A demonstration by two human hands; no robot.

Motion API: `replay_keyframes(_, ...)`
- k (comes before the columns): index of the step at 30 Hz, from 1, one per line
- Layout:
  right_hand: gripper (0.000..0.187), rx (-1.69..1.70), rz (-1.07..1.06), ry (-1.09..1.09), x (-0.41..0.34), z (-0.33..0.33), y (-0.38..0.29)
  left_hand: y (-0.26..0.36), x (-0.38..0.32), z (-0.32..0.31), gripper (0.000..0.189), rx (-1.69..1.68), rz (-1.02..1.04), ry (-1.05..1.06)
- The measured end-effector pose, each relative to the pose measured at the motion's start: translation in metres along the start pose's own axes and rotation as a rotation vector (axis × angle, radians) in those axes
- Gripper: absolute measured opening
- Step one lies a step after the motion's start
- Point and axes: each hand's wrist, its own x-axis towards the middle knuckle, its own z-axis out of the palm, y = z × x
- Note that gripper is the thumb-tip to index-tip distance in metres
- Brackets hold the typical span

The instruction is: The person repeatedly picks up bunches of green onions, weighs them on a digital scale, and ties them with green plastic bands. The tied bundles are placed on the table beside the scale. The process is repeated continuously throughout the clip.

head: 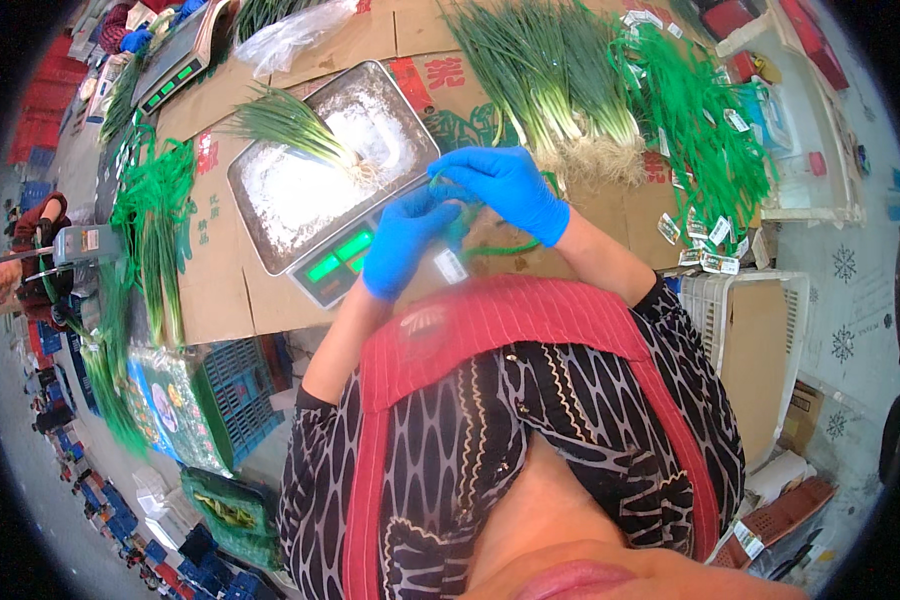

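Both my hands wear blue gloves and meet in front of the apron, over the lower right edge of a digital weighing scale (274, 259). My left hand (403, 244) and my right hand (504, 187) pinch a green plastic strap (506, 250) between their fingertips. A white printed label (450, 266) hangs below my left hand. On the scale's metal pan lies a small bunch of spring onions (300, 127), roots toward my hands. Beyond my right hand rests a larger pile of spring onions (562, 82). The fingers partly hide the strap.
Green straps with white labels (709, 135) are heaped at the right. More spring onions in green straps (161, 247) lie at the left. A clear plastic bag (292, 37) and a second scale (176, 67) sit farther back. Another person (41, 240) stands at far left.
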Motion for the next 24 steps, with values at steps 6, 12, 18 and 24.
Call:
replay_keyframes(6, 0.029, -0.367, -0.2, 0.109, 0.0, 0.002, -0.003, 0.0, -0.002, -0.008, 0.018, 0.052, -0.039, 0.124)
replay_keyframes(12, 0.021, 0.01, 0.217, 0.099, -0.023, -0.002, -0.021, -0.013, 0.019, 0.014, 0.012, -0.118, 0.168, 0.312)
replay_keyframes(18, 0.016, 0.163, 0.344, 0.03, -0.036, -0.006, 0.018, -0.041, 0.015, 0.005, 0.026, 0.305, 0.092, 0.108)
replay_keyframes(24, 0.015, 0.64, 0.195, -0.045, -0.044, -0.038, 0.006, -0.049, -0.002, -0.008, 0.022, -0.404, -0.045, 0.235)
